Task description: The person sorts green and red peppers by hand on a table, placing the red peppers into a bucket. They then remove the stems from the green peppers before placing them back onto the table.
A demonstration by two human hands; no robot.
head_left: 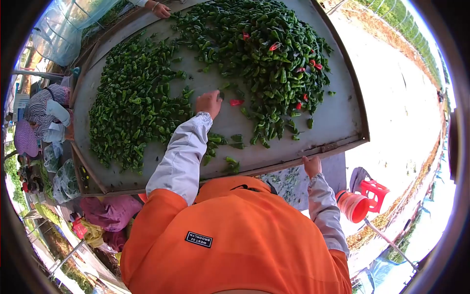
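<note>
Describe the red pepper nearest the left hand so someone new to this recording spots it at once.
Start at the large grey table. Between the left heap and right heap of green peppers, find the left hand; the red pepper lies just to its right. It sits on bare tabletop, while the other visible red peppers lie in the right heap.

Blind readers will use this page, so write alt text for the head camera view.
From above, a person in orange reaches their left hand between two spreads of green peppers on a gray table, beside a red pepper; their right hand is at the near edge. Another person's hand is at the far edge.
</note>
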